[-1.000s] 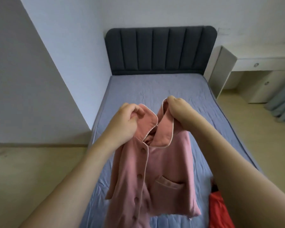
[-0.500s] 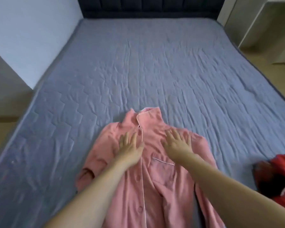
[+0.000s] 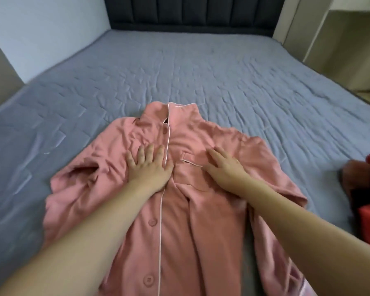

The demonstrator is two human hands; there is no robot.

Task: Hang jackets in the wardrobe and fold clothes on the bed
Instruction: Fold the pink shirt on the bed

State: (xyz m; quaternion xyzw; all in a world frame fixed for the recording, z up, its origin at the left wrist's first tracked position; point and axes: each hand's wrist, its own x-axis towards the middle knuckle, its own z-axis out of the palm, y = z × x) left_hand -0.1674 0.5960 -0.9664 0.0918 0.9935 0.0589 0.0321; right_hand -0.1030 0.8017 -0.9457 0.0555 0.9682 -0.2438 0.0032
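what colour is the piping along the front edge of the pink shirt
White: a thin white line of piping runs down the pink shirt placket, seen clearly in the head view.

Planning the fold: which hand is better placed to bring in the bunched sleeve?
Probably the left hand: it lies flat on the pink shirt beside the bunched sleeve. The right hand rests across the placket by the pocket.

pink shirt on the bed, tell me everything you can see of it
The pink shirt is soft cloth with white piping, a collar, a chest pocket and matching buttons. It lies front up and buttoned on the bed, collar toward the headboard, sleeves rumpled. The left hand and right hand press flat on its chest.
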